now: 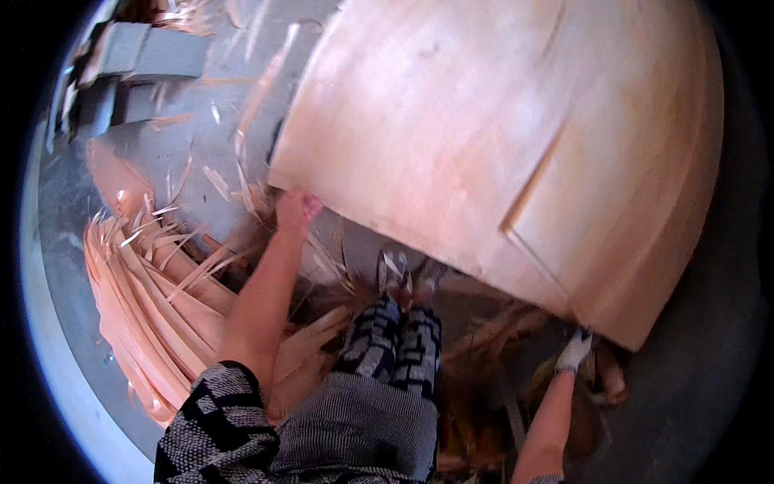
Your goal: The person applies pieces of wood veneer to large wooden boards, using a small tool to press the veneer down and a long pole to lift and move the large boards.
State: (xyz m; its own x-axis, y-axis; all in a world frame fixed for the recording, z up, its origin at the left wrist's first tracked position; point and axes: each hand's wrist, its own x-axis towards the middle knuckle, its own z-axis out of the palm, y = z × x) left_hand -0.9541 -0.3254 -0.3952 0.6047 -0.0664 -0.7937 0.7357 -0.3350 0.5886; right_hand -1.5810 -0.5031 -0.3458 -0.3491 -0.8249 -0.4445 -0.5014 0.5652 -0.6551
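A large pale veneer sheet (451,137) spreads in front of me, with a long split running through its right part. My left hand (298,208) is bare and closed at the sheet's near left corner, its fingers curled at the edge. At the near edge towards the right corner, my right hand (576,351) wears a white glove and pinches the sheet's rim; its fingertips are partly hidden and blurred. Both arms are spread wide, and the near edge slants down from left to right between them.
A heap of torn veneer strips (153,315) lies to my left. Grey blocks (149,52) stand at the far left, and loose slivers (262,97) litter the grey floor (222,56). My shoes (395,274) are just below the sheet's near edge, among more scraps.
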